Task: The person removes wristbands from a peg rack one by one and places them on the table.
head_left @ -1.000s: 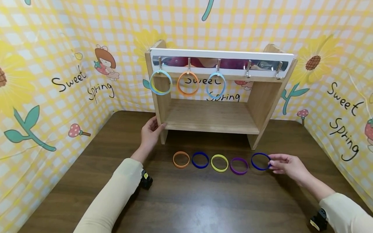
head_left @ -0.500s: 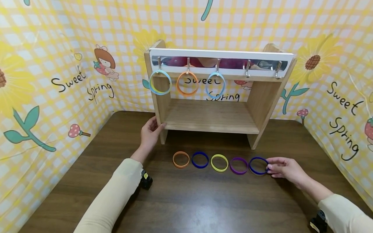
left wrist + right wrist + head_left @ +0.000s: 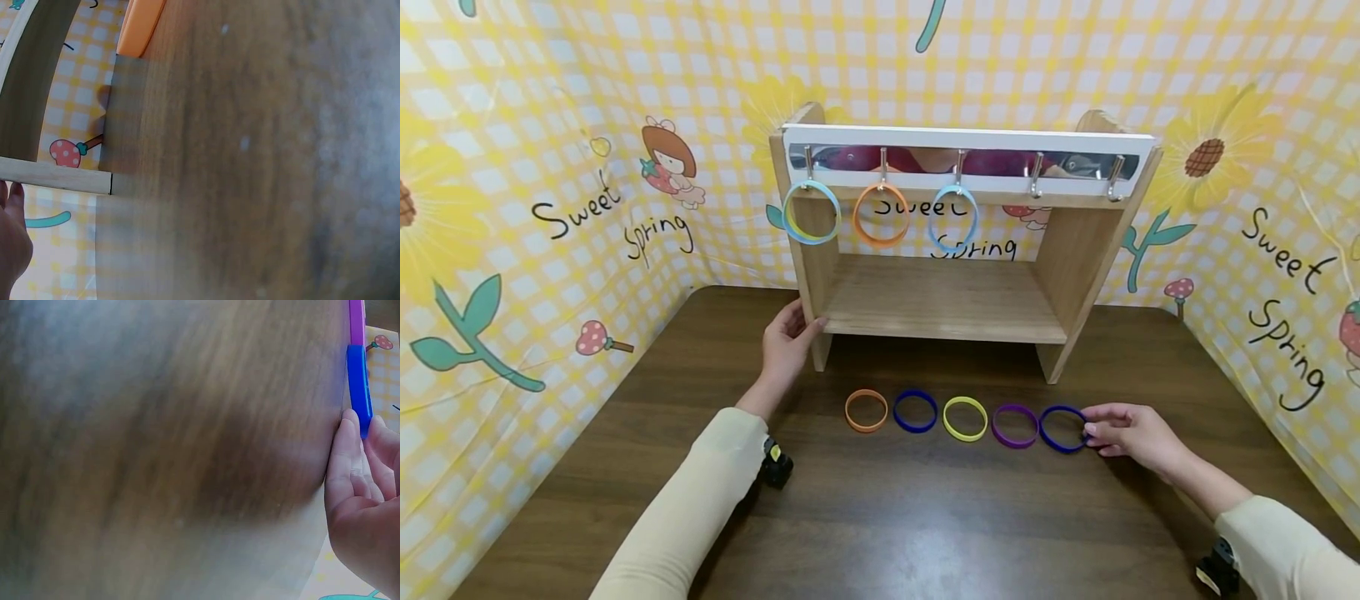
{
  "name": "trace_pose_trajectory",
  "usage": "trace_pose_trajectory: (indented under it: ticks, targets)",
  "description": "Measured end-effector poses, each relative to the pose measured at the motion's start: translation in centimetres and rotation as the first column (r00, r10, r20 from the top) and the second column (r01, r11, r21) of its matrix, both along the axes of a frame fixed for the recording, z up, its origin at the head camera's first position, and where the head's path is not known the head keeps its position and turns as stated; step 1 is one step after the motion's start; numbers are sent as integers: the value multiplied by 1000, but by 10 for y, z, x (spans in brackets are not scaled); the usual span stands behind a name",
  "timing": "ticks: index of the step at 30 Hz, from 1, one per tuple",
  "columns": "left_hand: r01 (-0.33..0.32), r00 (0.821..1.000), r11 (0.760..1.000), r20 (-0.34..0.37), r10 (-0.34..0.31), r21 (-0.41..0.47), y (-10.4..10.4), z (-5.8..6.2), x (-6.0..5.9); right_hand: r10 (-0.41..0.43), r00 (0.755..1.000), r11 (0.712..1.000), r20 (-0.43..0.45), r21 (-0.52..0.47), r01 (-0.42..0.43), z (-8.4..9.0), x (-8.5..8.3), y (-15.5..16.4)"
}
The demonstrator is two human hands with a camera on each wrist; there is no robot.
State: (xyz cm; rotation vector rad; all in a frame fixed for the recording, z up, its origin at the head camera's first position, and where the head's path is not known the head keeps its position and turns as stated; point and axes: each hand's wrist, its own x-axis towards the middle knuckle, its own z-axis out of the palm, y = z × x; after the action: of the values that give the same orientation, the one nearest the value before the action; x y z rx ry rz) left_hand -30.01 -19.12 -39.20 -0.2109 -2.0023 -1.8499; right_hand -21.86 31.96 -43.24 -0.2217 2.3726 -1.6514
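Note:
A wooden shelf [image 3: 940, 304] with a white hook rail stands at the back of the dark table [image 3: 880, 517]. Three rings hang on its left hooks: light blue and yellow [image 3: 811, 212], orange [image 3: 882, 214], light blue [image 3: 954, 218]. My left hand [image 3: 786, 340] holds the shelf's left side panel near its foot [image 3: 56, 177]. In front lie an orange ring [image 3: 866, 410], a dark blue ring [image 3: 914, 411], a yellow ring [image 3: 965, 418] and a purple ring [image 3: 1015, 426]. My right hand [image 3: 1123, 429] pinches the right rim of a blue ring [image 3: 1062, 428] [image 3: 358, 381] lying against the purple one.
Two hooks at the right of the rail [image 3: 1036, 177] [image 3: 1116, 182] carry nothing. Yellow checked cloth walls [image 3: 512, 208] close in the table on three sides. Bare tabletop stretches in front of the row of rings.
My right hand has brought the blue ring down and a little to the left, so it now lies beside the purple ring. The left hand has not moved.

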Motion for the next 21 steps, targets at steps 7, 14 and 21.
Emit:
trace_pose_trajectory:
  ticks: [7,14,21]
  targets:
    - [5,1000,1000,2,-5,-1,0,0,0,-15,1000,999,-18,32,15,3,1,-2]
    - [11,1000,1000,3,-11,9,0,0,-1,-28,999,998,-31,60,29,3,3,-4]
    - [12,1000,1000,5,-12,9,0,0,0,-29,999,998,-33,61,31,3,2,-4]
